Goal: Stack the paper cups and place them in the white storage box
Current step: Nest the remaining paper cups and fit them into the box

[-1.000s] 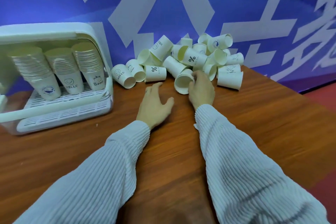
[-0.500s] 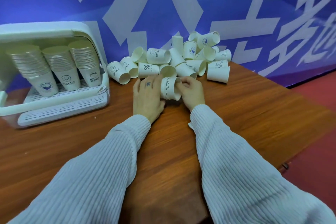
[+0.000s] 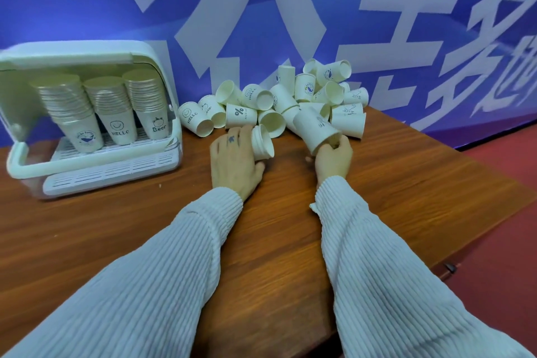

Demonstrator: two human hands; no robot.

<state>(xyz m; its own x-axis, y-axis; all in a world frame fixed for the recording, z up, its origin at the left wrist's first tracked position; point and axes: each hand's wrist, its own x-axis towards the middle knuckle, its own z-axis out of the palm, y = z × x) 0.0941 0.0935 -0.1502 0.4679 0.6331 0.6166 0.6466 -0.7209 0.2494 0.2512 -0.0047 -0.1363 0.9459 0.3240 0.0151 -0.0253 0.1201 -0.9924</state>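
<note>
While held, cups [image 3: 263,144] in hands [image 3: 234,164]

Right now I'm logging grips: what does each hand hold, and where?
The left hand grips a short stack of cups by its side. The right hand holds one cup by its rim.

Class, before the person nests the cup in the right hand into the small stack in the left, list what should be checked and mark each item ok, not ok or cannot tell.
1. Left hand grips the short nested stack: ok.
2. Stack's mouth faces the right hand: ok.
3. Right hand holds a single cup by its rim end: ok.
4. Cup's base turned toward the stack's mouth: not ok, it points up and away.
5. Room in the white storage box for another stack beside its three: cannot tell.
</note>
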